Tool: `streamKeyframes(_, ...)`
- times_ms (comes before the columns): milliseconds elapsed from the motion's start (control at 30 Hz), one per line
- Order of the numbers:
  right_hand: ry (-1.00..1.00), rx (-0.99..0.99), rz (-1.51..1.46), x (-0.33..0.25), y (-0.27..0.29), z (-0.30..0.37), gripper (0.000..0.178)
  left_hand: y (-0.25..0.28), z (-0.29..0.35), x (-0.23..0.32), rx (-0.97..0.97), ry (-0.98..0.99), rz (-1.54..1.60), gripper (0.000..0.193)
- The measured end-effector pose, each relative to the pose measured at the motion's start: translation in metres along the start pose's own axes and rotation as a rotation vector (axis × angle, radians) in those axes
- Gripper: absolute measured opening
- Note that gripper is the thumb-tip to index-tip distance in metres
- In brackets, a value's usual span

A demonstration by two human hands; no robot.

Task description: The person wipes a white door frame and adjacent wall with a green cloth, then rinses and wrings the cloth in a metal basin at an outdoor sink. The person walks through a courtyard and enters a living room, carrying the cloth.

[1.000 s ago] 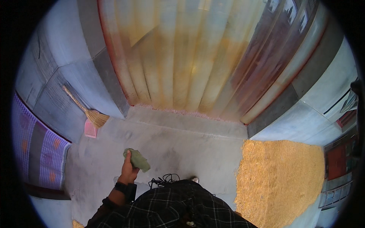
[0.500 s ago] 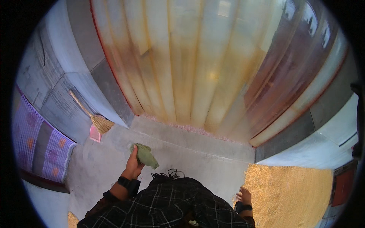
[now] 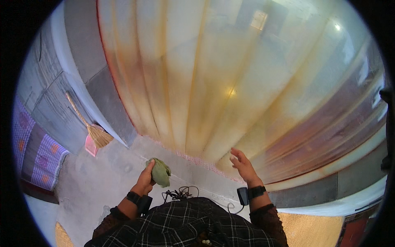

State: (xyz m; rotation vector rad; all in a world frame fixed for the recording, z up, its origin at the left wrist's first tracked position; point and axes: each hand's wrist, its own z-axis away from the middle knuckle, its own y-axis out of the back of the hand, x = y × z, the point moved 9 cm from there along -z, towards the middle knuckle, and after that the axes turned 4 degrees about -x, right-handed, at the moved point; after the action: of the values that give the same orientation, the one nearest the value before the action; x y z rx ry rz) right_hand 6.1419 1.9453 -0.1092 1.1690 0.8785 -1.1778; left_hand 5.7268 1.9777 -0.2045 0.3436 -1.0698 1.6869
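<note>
A crumpled green cloth (image 3: 161, 173) is in my left hand (image 3: 145, 179), pinched between thumb and fingers, its loose end drooping to the right. In front of me hangs a doorway curtain of translucent, yellowed plastic strips (image 3: 181, 82). My right hand (image 3: 245, 166) is raised before the curtain's lower right part, fingers apart and holding nothing. Whether its fingertips touch the plastic I cannot tell. Dark bands with small boxes circle both wrists.
A straw broom (image 3: 98, 135) leans on the left wall over a pink dustpan (image 3: 90, 146). Purple patterned fabric (image 3: 39, 144) hangs at far left. Yellow grain (image 3: 310, 230) lies on the floor at right. A black cord (image 3: 183, 193) loops by my waist.
My right hand has come up from low beside the grain to the curtain's lower part. The view has turned right, and the curtain looks closer. The green cloth stays in my left hand, bunched differently.
</note>
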Motion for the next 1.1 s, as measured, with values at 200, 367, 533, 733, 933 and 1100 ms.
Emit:
streamKeyframes(200, 0.224, 0.066, 0.119, -0.074, 0.018, -0.128, 0.062, -0.093, -0.065, 0.061, -0.232, 0.078, -0.220, 0.054)
streamKeyframes(367, 0.219, 0.230, 0.101, -0.055, 0.093, -0.164, 0.072, -0.180, -0.122, 0.079, -0.432, 0.083, -0.311, 0.051)
streamKeyframes(533, 0.266, 0.553, 0.180, -0.028, 0.201, -0.148, 0.078, -0.244, -0.191, 0.071, -0.475, 0.145, -0.378, 0.050)
streamKeyframes(733, 0.256, 0.880, 0.428, -0.027, 0.339, -0.130, 0.064, -0.294, -0.275, 0.093, -0.366, 0.075, -0.227, 0.052)
streamKeyframes(933, 0.180, 1.239, 0.753, -0.059, 0.458, -0.134, 0.055, -0.302, -0.340, 0.143, 0.031, -0.237, 0.090, 0.055)
streamKeyframes(1100, 0.352, 1.375, 0.687, -0.075, 0.504, -0.134, 0.056, -0.310, -0.382, 0.163, 0.157, -0.384, 0.207, 0.049)
